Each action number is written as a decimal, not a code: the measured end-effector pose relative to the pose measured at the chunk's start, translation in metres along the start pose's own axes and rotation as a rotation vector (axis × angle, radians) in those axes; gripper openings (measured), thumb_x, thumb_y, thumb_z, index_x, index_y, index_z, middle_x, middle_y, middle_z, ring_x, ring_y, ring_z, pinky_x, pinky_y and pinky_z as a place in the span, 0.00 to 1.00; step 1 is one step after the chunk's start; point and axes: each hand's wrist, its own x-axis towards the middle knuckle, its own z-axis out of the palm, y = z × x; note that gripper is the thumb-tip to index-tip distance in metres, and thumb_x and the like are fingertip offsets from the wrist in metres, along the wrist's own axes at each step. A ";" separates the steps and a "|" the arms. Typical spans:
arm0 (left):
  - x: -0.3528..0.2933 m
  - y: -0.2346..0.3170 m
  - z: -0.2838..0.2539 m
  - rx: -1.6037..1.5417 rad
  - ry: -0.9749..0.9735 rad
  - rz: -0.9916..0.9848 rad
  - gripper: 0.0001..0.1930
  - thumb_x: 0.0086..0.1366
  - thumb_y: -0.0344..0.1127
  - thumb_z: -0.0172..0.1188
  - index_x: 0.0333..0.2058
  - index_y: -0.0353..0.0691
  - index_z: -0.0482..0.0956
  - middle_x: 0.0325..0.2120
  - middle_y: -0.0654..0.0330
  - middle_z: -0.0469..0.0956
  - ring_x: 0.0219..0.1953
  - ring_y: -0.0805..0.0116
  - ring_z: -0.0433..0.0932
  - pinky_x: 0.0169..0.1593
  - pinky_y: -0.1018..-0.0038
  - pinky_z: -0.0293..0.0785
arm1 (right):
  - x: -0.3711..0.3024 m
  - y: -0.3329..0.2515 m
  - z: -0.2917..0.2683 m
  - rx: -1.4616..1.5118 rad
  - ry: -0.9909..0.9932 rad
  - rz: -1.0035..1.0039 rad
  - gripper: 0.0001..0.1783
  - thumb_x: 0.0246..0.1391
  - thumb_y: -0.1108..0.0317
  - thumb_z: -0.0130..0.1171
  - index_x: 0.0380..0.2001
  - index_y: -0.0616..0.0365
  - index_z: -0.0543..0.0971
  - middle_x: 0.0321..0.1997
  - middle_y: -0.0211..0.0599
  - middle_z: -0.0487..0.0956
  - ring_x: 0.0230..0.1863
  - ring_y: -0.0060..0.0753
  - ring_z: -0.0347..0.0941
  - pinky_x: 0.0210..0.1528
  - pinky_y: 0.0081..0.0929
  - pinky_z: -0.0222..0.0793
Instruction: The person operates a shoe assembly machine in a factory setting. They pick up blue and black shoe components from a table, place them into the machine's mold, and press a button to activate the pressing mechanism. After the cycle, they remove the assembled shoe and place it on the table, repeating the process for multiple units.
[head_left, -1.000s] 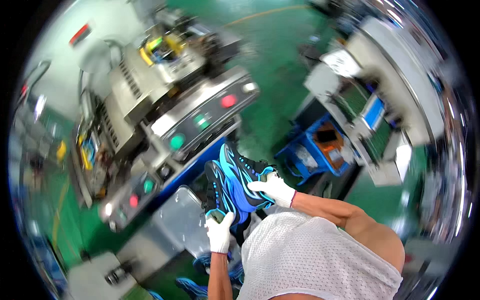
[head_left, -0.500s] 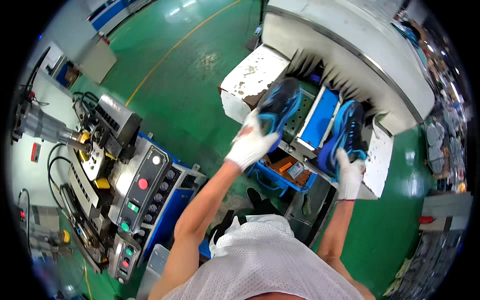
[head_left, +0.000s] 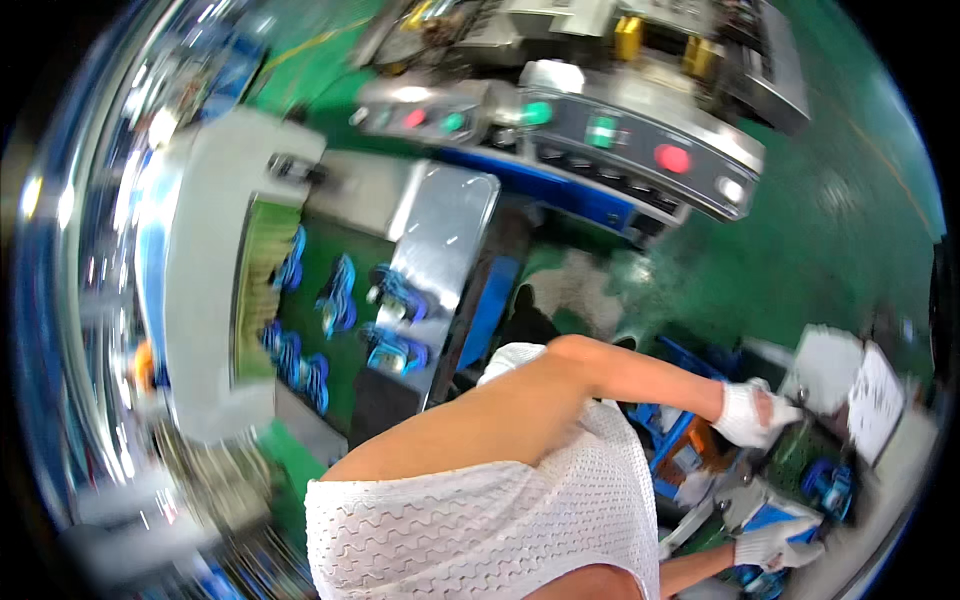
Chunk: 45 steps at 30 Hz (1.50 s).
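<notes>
Both my hands wear white knit gloves and reach to the far right, over the opening of a pale machine. My left hand [head_left: 755,415] is held out beside the machine's edge with its fingers stretched, no shoe in it. A black-and-blue sports shoe [head_left: 828,487] lies in the opening just beyond it. My right hand [head_left: 778,546], lower down, has thumb and fingers apart. Another blue shoe [head_left: 762,582] shows partly beneath that hand, next to a blue pad [head_left: 780,514]. The picture is smeared by motion, so fine finger contact is unclear.
On the left, several blue shoes [head_left: 340,295] sit on a green belt leading from a pale tunnel machine [head_left: 205,270], beside a metal tray [head_left: 445,230]. Ahead is a control panel [head_left: 620,145] with coloured buttons. A blue crate [head_left: 668,440] stands near my left forearm.
My view has swung left, bringing the belt of shoes into sight. Both hands held a shoe before; now they have let go, and the shoes lie at the machine.
</notes>
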 end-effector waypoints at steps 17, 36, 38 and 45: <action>-0.939 -0.026 -0.090 0.456 1.624 -1.883 0.25 0.63 0.55 0.63 0.48 0.40 0.79 0.45 0.50 0.84 0.51 0.48 0.81 0.56 0.53 0.74 | -0.380 -0.341 0.098 0.199 -1.692 -0.887 0.35 0.60 0.54 0.66 0.65 0.64 0.71 0.63 0.54 0.77 0.63 0.47 0.74 0.65 0.40 0.69; -0.780 0.025 -0.181 -0.379 1.917 -0.870 0.30 0.59 0.39 0.66 0.60 0.33 0.75 0.52 0.46 0.79 0.51 0.56 0.78 0.61 0.60 0.72 | -0.533 -0.598 -0.103 0.768 -2.692 -0.979 0.27 0.67 0.51 0.57 0.57 0.61 0.78 0.51 0.47 0.84 0.52 0.39 0.81 0.55 0.35 0.74; -0.758 0.013 -0.203 -0.391 1.681 -0.583 0.29 0.67 0.39 0.59 0.63 0.34 0.70 0.58 0.45 0.74 0.58 0.55 0.75 0.66 0.60 0.69 | -0.533 -0.605 -0.113 1.234 -2.903 -0.683 0.23 0.67 0.55 0.58 0.56 0.59 0.79 0.47 0.41 0.84 0.47 0.35 0.81 0.49 0.34 0.76; -0.671 -0.067 -0.374 0.170 1.316 -0.624 0.29 0.70 0.35 0.57 0.66 0.33 0.64 0.66 0.49 0.68 0.65 0.55 0.71 0.69 0.61 0.67 | -0.398 -0.652 -0.039 0.844 -2.821 0.382 0.05 0.60 0.74 0.58 0.37 0.52 0.72 0.29 0.26 0.72 0.26 0.19 0.67 0.29 0.27 0.65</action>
